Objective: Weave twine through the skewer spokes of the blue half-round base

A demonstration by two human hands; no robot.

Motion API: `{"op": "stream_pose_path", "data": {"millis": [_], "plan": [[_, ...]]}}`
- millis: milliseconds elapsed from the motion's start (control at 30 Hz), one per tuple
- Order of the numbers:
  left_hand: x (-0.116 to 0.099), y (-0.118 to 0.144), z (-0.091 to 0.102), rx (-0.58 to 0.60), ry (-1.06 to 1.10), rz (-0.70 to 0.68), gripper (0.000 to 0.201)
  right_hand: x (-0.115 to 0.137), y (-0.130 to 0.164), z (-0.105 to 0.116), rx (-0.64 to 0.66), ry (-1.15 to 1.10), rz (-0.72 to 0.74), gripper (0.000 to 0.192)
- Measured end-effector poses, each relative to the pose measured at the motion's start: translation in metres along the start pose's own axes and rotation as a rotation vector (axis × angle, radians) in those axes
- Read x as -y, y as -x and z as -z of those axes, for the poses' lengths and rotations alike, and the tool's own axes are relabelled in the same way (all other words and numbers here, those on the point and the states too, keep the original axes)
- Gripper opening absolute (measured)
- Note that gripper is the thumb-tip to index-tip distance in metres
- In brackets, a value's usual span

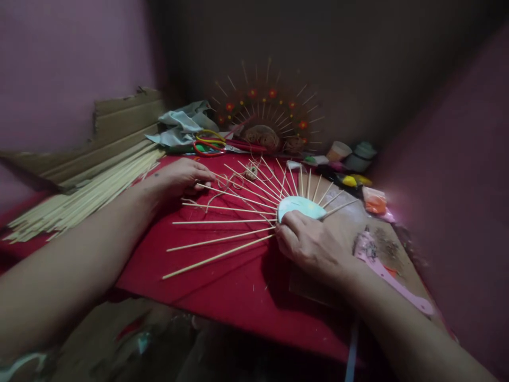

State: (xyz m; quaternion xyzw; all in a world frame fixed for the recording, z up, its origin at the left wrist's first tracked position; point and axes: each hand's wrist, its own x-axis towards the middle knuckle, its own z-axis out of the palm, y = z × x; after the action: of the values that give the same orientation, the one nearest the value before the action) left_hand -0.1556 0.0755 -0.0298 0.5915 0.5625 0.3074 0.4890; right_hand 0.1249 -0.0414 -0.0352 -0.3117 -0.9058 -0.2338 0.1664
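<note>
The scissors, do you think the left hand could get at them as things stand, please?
Probably yes: the scissors lie just beyond the left hand, handle end nearest, and nothing bulky seems to stand between, though it may be pinching something thin.

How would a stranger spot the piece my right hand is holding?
On the red tabletop, find the right hand. It holds a pale mint, rounded piece with thin sticks spreading out. Those flowerless sticks set it apart from the flower-decked fan behind.
</note>
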Motion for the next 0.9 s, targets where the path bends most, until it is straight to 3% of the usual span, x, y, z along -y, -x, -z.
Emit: {"op": "stream_pose_path", "data": {"millis": [133,233,367,600,733,833,900], "plan": [[-0.009,0.012,0.015,0.174,0.066,0.148,0.024,0.001,0.001,-0.003,0.035,0.0,0.013,0.018],[-0.012,0.012,0.028,0.181,0.0,0.189,0.019,0.001,0.002,-0.004,0.056,0.009,0.025,0.015],[-0.012,0.009,0.038,0.152,-0.127,0.136,0.017,0.001,0.002,-0.002,0.064,0.003,0.027,0.015],[-0.011,0.014,0.042,0.276,-0.282,0.103,0.026,0.002,0.001,-0.002,0.074,-0.018,0.008,0.018],[-0.01,0.015,0.052,0.347,-0.248,0.059,0.027,0.002,0.001,-0.002,0.081,-0.013,0.027,0.017],[-0.011,0.014,0.057,0.28,-0.159,-0.026,0.023,0.002,0.001,-0.002,0.093,-0.012,0.027,0.019],[-0.01,0.012,0.056,0.166,-0.108,-0.056,0.019,0.002,0.001,-0.002,0.091,-0.01,0.026,0.02]]}}
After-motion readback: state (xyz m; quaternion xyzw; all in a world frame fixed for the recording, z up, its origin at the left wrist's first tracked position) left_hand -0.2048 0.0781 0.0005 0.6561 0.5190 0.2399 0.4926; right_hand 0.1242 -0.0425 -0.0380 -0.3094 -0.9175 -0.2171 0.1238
